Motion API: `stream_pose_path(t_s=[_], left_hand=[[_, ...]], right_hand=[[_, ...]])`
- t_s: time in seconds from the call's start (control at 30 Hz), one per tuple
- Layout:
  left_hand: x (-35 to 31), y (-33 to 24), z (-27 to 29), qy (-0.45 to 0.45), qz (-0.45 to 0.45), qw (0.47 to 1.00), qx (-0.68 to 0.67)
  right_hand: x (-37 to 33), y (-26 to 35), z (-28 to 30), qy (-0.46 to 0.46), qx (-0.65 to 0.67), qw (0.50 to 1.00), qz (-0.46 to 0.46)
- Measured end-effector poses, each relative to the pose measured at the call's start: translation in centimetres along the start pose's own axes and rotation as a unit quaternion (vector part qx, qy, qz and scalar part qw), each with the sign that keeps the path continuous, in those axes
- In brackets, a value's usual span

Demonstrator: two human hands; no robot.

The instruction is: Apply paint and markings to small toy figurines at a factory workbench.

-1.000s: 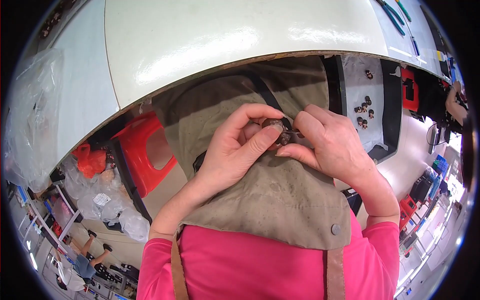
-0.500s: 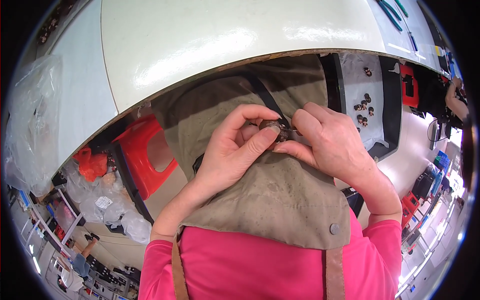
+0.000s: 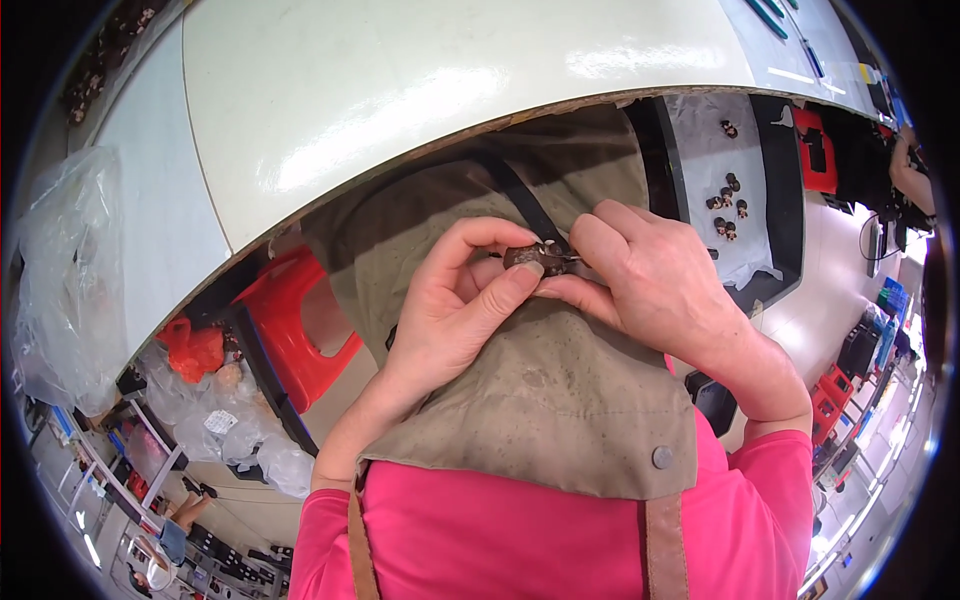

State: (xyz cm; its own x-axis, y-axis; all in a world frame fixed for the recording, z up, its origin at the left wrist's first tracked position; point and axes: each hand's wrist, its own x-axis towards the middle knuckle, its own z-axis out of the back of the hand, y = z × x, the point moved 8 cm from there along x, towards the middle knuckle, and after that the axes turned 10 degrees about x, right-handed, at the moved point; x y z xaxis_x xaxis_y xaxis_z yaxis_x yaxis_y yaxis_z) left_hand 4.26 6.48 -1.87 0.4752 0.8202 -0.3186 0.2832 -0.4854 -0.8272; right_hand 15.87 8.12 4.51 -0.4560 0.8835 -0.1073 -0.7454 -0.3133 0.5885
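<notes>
My left hand [image 3: 450,305] pinches a small dark brown rounded piece [image 3: 523,257] between its thumb and fingers, above my lap. The piece has a lumpy surface, and its exact kind is hard to make out. My right hand [image 3: 655,265] is closed, thumb against fingers, on a thin metal tip [image 3: 571,258] that meets the right side of the piece. The rest of that thin tool is hidden inside the fingers. Both hands rest close together over a brown apron [image 3: 540,400].
A white tabletop [image 3: 400,110] curves ahead of me, with green-handled pliers [image 3: 768,18] at far right. To the right, a dark lined tray [image 3: 700,140] bears several small brown-headed figures [image 3: 728,200]. A red stool [image 3: 300,310] and plastic bags [image 3: 205,410] are at left.
My hands have shifted slightly left relative to the view, and more of the brown piece shows. Both keep their grip. The whole view has also moved a little.
</notes>
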Motion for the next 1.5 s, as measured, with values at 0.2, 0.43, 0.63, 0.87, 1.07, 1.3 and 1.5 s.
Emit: stream_pose_path(t_s=[0.2, 0.43, 0.63, 0.87, 1.07, 1.3, 1.5], left_hand=[[0.2, 0.1, -0.4, 0.005, -0.002, 1.0, -0.005], [0.5, 0.1, -0.7, -0.002, -0.009, 1.0, -0.029], [0.7, 0.4, -0.9, -0.009, -0.003, 1.0, -0.021], [0.6, 0.2, -1.0, -0.01, -0.003, 1.0, -0.026], [0.5, 0.7, -0.5, -0.017, 0.002, 1.0, -0.001], [0.4, 0.7, -0.5, -0.007, 0.021, 0.999, -0.028], [0.5, 0.7, -0.5, -0.004, 0.026, 0.999, -0.032]], right_hand=[[-0.1, 0.0, 0.4, 0.004, -0.041, 0.999, 0.001], [-0.3, -0.3, 1.1, -0.012, -0.034, 0.999, 0.006], [-0.6, -0.5, 1.3, -0.02, -0.042, 0.999, 0.024], [-0.5, -0.4, 1.6, -0.034, -0.039, 0.998, 0.021], [-0.6, -0.2, 1.3, -0.027, -0.042, 0.998, 0.042], [-0.6, -0.3, 1.5, -0.036, -0.033, 0.998, 0.033], [-0.5, 0.0, 1.6, -0.037, -0.033, 0.998, 0.046]])
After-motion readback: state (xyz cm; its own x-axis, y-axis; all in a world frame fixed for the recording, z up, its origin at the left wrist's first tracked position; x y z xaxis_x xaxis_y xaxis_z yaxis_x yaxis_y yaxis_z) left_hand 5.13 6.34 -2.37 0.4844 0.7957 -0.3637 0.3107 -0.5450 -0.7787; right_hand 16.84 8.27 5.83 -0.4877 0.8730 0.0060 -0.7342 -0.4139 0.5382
